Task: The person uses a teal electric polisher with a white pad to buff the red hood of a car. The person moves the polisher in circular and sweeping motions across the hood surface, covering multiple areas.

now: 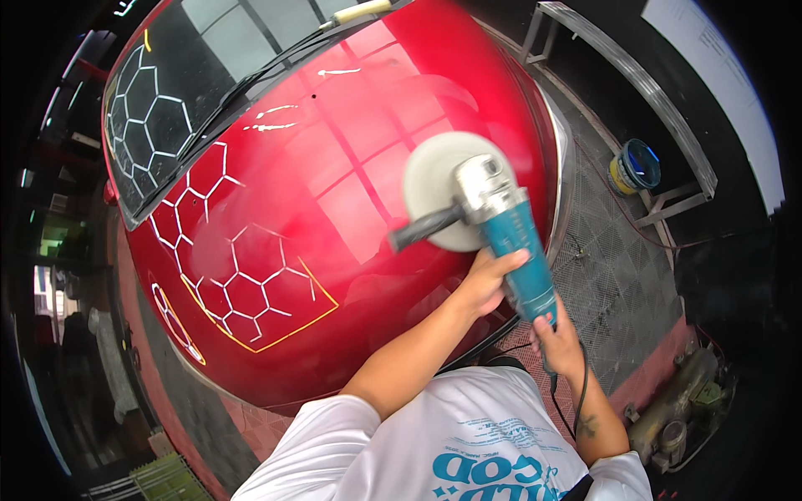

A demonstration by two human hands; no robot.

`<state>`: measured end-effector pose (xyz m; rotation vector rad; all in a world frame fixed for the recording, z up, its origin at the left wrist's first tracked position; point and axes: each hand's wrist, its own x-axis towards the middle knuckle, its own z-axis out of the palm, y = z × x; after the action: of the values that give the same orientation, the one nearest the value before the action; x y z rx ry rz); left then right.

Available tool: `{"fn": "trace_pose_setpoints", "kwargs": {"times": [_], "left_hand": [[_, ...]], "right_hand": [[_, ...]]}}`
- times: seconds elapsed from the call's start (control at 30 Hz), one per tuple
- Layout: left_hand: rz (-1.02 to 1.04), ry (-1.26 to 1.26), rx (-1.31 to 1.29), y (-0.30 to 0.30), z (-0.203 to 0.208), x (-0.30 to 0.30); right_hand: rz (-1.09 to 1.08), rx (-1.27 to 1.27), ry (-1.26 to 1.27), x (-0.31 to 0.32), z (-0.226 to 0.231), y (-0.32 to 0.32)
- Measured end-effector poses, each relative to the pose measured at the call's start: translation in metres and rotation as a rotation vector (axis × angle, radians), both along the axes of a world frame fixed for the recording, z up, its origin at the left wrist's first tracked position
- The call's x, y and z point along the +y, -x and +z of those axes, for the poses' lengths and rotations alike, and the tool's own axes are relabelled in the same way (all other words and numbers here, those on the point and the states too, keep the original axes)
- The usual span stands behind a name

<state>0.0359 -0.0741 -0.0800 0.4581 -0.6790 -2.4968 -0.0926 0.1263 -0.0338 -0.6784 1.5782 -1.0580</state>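
Observation:
A shiny red car hood fills the middle of the view, with ceiling lights mirrored in it. A teal and silver polishing machine rests its round white pad on the hood's right side. My left hand wraps the machine's teal body from the left. My right hand grips the rear end of the body, where the black cord comes out. A black side handle sticks out to the left with no hand on it.
The dark windshield with wipers lies beyond the hood at upper left. A blue bucket stands under a metal frame on the patterned floor at right. A dusty machine lies on the floor at lower right.

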Motion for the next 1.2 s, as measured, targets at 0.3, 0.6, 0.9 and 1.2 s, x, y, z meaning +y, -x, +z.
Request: {"fn": "trace_pose_setpoints", "kwargs": {"times": [0.3, 0.6, 0.9, 1.2], "left_hand": [[0.063, 0.011, -0.162, -0.007, 0.028, 0.001], [0.184, 0.007, -0.172, -0.099, 0.034, 0.025], [0.403, 0.032, -0.046, -0.187, 0.027, -0.012], [0.251, 0.019, 0.081, -0.157, 0.022, -0.064]], "right_hand": [[0.053, -0.300, -0.038, 0.003, -0.009, 0.002], [0.296, -0.350, -0.003, -0.005, -0.004, -0.041], [0.564, 0.151, 0.234, -0.063, 0.002, -0.102], [0.452, 0.164, 0.262, -0.068, 0.012, -0.090]]}}
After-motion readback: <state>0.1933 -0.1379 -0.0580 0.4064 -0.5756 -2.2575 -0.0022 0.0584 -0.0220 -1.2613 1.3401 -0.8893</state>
